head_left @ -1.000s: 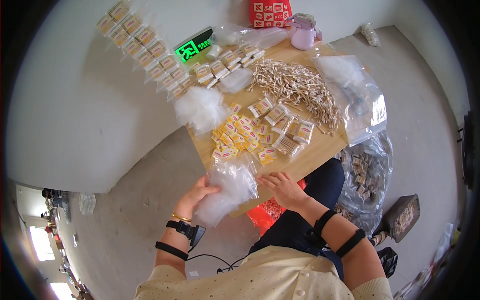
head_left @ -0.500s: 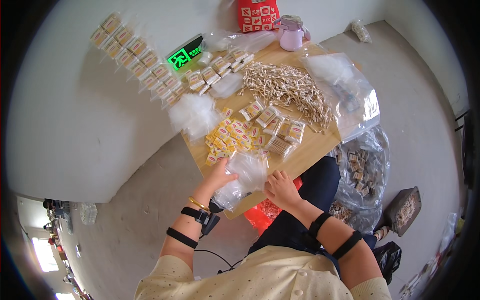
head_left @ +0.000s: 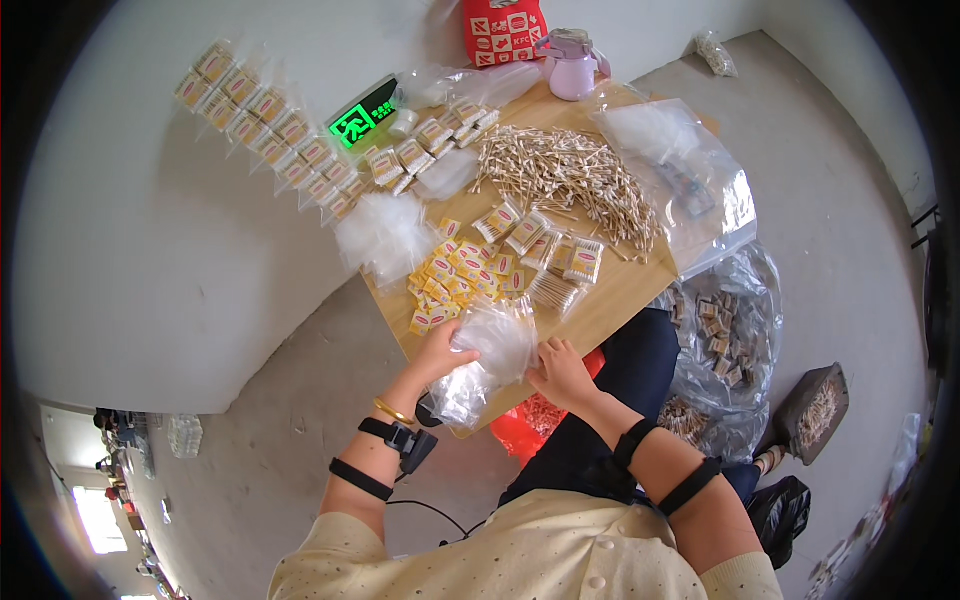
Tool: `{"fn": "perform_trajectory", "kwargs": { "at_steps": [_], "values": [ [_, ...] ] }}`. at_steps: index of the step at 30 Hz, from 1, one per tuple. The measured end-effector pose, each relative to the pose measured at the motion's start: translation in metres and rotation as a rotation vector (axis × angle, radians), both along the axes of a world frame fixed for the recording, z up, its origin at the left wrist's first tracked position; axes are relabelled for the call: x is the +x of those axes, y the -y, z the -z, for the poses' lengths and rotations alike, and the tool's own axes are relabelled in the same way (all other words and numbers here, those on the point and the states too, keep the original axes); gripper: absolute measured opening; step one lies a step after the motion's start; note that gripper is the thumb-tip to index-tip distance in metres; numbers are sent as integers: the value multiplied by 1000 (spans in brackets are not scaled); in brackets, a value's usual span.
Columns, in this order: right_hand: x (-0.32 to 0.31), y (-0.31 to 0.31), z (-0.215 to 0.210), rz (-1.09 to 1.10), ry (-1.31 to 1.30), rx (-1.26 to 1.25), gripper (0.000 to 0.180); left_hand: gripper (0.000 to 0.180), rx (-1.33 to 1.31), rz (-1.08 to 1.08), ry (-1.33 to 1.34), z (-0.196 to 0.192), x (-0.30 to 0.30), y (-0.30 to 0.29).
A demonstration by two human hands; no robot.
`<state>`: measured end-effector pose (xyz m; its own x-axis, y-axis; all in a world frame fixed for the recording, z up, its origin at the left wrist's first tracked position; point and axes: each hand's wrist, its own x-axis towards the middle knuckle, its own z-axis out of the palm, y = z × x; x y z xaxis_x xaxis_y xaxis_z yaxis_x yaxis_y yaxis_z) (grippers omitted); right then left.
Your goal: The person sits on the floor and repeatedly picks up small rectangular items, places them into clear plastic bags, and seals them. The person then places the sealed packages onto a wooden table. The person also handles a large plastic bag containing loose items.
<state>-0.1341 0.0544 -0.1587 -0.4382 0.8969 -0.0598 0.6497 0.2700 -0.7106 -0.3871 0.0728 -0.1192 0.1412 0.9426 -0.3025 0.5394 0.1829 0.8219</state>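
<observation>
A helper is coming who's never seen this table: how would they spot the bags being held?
Find the wooden table, then its yellow-and-white cards. Below them, at the table's near edge, is a stack of clear bags. Unlike the whitish bag heap farther left, it's gripped by the left hand.

Bare tabletop gives the right hand passage beside swab packs, but a swab heap blocks beyond.
</observation>
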Motion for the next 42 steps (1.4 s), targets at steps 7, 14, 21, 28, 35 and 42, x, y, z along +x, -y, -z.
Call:
{"fn": "perform_trajectory", "kwargs": {
  "at_steps": [7,14,21,28,35,42],
  "values": [
    [8,-9,-2,90,-289,-175,28,34,325,-6,-114,-54,10,-3],
    [14,-10,-3,144,-216,-50,78,47,427,188,-593,-54,36,11],
    [11,-4,-20,42,-62,23,111,68,432,150,-503,-40,35,26],
    [0,-18,-24,104,-167,-9,99,80,386,212,-484,-41,29,26],
    [3,-19,-32,-44,-235,-47,37,74,264,133,-329,-32,22,23],
    [15,-23,-43,-1,-106,143,56,82,334,124,-342,-38,28,22]
  ]
}}
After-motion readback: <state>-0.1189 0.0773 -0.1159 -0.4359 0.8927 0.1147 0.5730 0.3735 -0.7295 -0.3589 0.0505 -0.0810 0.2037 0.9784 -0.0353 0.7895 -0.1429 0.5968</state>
